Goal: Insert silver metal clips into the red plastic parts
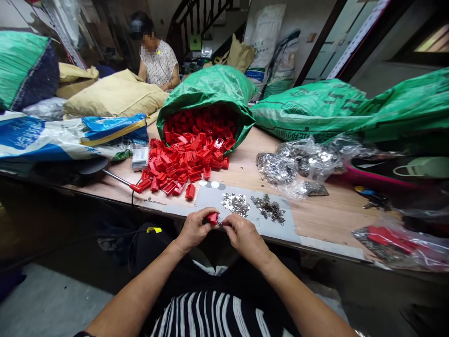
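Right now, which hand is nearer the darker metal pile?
Right: the right hand is just short and left of the darker metal pile; the left hand is farther left.

The wood-toned table [245, 164] is partly covered by a grey sheet [268, 229] just beyond the right hand [245, 236]. Red plastic parts [178, 161] are heaped past the left hand [192, 229], at the mouth of a green sack [210, 84] laid farther from both hands. To the hands' right, filled clear plastic bags [280, 168] are set down.

Parts [182, 161] before a sack [210, 86], left of metal pieces [236, 204] on a mat [286, 229]
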### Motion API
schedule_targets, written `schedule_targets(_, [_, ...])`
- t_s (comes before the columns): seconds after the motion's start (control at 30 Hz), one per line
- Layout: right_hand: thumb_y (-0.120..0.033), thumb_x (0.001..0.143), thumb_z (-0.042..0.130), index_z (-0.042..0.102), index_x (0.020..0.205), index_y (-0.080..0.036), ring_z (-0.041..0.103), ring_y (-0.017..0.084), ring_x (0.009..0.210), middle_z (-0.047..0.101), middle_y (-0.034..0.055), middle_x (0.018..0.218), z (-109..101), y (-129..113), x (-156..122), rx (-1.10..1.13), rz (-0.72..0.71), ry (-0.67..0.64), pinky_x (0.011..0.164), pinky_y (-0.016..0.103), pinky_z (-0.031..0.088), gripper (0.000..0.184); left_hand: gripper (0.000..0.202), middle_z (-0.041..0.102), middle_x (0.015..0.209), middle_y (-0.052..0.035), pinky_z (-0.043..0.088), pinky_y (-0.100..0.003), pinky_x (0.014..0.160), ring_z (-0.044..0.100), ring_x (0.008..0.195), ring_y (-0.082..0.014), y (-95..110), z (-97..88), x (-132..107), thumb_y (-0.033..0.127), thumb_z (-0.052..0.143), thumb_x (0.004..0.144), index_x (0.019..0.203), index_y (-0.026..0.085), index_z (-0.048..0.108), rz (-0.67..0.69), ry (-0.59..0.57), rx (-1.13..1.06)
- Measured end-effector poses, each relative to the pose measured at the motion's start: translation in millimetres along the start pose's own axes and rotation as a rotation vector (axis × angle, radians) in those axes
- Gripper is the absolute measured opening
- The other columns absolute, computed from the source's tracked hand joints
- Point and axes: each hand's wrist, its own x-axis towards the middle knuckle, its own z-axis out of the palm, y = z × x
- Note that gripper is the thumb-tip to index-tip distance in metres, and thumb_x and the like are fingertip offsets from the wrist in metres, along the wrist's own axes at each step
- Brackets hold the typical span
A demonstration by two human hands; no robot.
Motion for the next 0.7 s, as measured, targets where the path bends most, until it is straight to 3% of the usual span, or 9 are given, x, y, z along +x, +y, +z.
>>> schedule_targets(0.2, [-0.014,0.084,0.056,0.065,0.086,-0.021,0.061,0.017,0.08,0.066,0.0024,0.085,-4.6,10.6,4.2,0.079,-0.018,-0.031,0.071,0.028,0.046,0.012,0.028,0.07,0.095,-0.0032,0.051,-0.026,0.077,0.064,0.083,-0.0162,2.7,-4.1,1.9,0.022,0.068,0.076,0.104,0.021,0.066,-0.017,-0.031,-0.013])
schedule_targets(0.7, [-0.012,0.082,0.056,0.065,0.084,-0.021,0.06,0.017,0.08,0.066,0.0032,0.085,-4.1,1.9,4.4,0.052,0.019,-0.033,0.072,0.028,0.045,0.013,0.026,0.069,0.092,-0.0027,0.05,-0.027,0.079,0.064,0.083,-0.0169,3.5,-5.9,2.8,0.024,0.069,0.076,0.101,0.02,0.066,-0.035,-0.06,-0.016])
